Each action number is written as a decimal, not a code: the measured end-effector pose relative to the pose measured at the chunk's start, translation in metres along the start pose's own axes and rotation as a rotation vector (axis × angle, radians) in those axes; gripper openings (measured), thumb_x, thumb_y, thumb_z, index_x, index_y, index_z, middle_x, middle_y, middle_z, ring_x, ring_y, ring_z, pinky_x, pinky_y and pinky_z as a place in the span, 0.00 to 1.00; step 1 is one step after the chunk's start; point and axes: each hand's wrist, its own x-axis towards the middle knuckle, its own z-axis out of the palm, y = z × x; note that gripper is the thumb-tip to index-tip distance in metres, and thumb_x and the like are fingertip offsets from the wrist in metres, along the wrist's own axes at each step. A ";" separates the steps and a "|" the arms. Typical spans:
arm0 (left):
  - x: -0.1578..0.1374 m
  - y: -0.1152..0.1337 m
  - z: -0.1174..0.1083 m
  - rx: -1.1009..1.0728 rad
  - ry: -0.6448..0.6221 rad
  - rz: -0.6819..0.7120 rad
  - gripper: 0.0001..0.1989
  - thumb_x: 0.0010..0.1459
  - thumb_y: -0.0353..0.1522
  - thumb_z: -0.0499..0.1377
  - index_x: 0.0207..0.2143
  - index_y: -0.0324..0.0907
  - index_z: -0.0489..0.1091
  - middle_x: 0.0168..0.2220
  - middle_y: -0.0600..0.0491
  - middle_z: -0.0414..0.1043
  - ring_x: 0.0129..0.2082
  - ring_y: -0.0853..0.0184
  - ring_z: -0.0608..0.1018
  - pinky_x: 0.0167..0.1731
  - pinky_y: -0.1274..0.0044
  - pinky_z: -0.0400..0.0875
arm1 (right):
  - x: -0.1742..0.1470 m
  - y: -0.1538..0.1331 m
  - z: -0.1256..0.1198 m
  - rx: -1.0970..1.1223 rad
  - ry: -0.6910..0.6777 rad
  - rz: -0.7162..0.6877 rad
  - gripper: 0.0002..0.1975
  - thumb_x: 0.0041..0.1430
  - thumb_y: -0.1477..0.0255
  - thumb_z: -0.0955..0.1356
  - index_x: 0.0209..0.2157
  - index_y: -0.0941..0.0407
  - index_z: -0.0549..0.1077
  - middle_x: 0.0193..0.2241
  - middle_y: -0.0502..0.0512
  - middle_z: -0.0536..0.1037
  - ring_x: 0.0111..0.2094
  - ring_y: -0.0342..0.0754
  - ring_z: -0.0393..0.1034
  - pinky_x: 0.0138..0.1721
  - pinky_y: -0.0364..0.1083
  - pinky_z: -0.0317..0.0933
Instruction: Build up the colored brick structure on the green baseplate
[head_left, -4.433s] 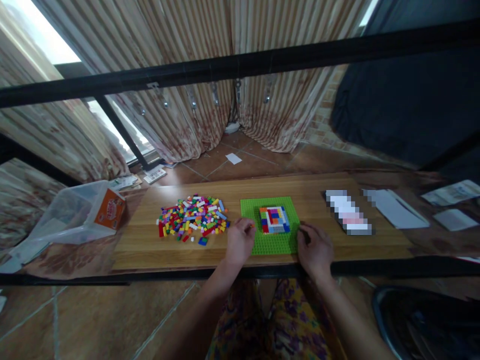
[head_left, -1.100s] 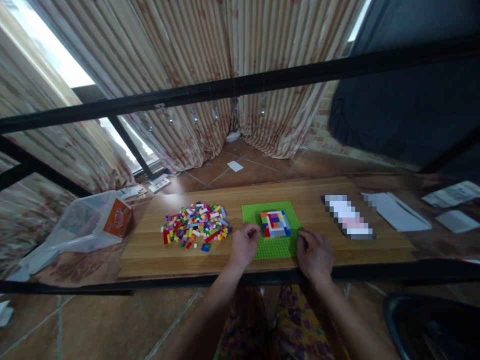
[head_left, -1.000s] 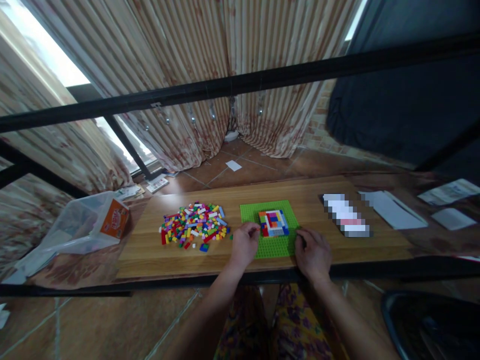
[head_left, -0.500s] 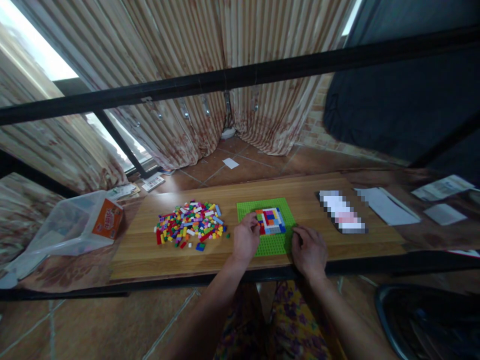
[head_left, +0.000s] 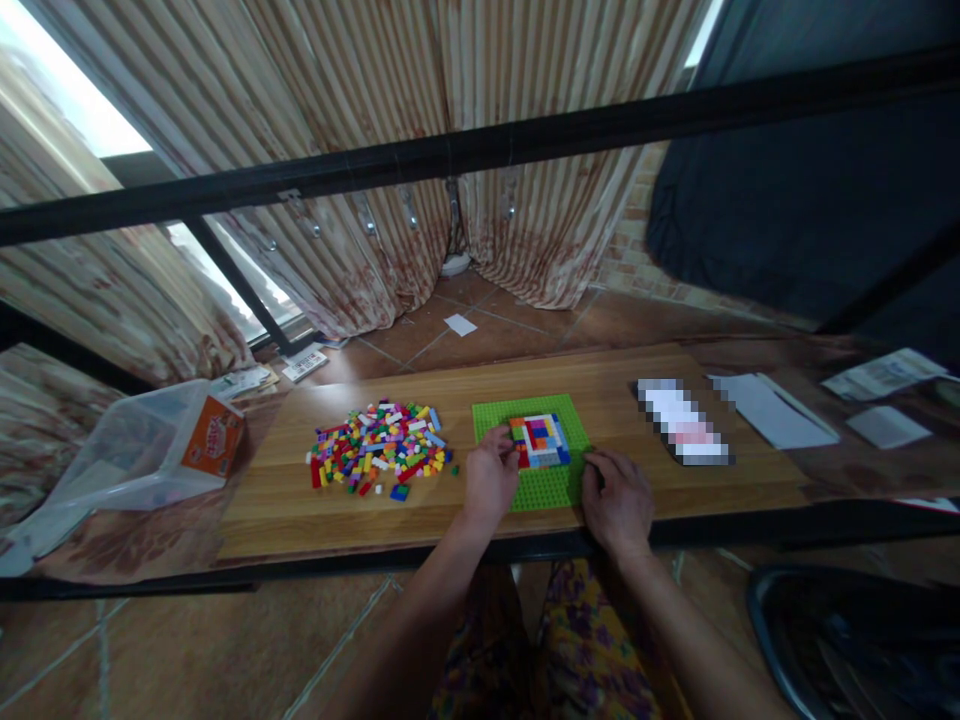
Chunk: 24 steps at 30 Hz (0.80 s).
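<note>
A green studded baseplate lies on the wooden board, carrying a low, roughly square structure of coloured toy bricks. White, blue, red, orange and yellow bricks show in it. My left hand rests over the plate's left part, its bent fingers closed at the structure's left side. Whatever those fingertips may hold is hidden. At the plate's right edge, my right hand has its curled fingers closed on the rim. Left of the plate spreads a pile of loose toy bricks in many colours.
A clear plastic bin with an orange label stands left of the wooden board. On the right lie a phone-like slab with a blurred face and white papers. A black bar crosses beyond the table.
The left fingers have shifted very slightly at the structure's left side. My right hand stays at the baseplate's edge, and the bricks look the same.
</note>
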 end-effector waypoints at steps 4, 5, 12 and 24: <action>0.001 0.001 -0.002 -0.015 0.008 -0.018 0.15 0.57 0.23 0.55 0.47 0.41 0.68 0.37 0.51 0.78 0.36 0.68 0.79 0.40 0.77 0.72 | 0.000 -0.001 0.000 0.002 -0.002 0.004 0.12 0.61 0.70 0.62 0.38 0.56 0.76 0.41 0.58 0.77 0.42 0.52 0.67 0.45 0.50 0.60; 0.002 0.001 -0.002 -0.020 0.008 -0.027 0.14 0.58 0.24 0.55 0.47 0.40 0.69 0.37 0.50 0.78 0.36 0.68 0.80 0.40 0.77 0.72 | 0.000 -0.001 0.000 0.002 0.000 0.003 0.12 0.61 0.70 0.62 0.38 0.56 0.76 0.41 0.58 0.77 0.42 0.52 0.67 0.46 0.50 0.60; 0.007 0.007 -0.001 -0.004 0.008 -0.099 0.14 0.57 0.25 0.58 0.46 0.41 0.70 0.39 0.51 0.79 0.38 0.69 0.80 0.40 0.78 0.72 | 0.000 -0.001 0.000 -0.014 0.005 0.004 0.12 0.61 0.71 0.62 0.38 0.56 0.77 0.40 0.57 0.78 0.42 0.52 0.67 0.45 0.49 0.61; 0.013 0.008 0.002 -0.031 0.022 -0.145 0.14 0.54 0.25 0.61 0.44 0.38 0.72 0.38 0.48 0.79 0.36 0.68 0.79 0.40 0.77 0.71 | 0.000 -0.002 -0.001 -0.011 0.001 0.004 0.12 0.61 0.71 0.62 0.39 0.57 0.77 0.41 0.58 0.78 0.42 0.52 0.68 0.45 0.50 0.61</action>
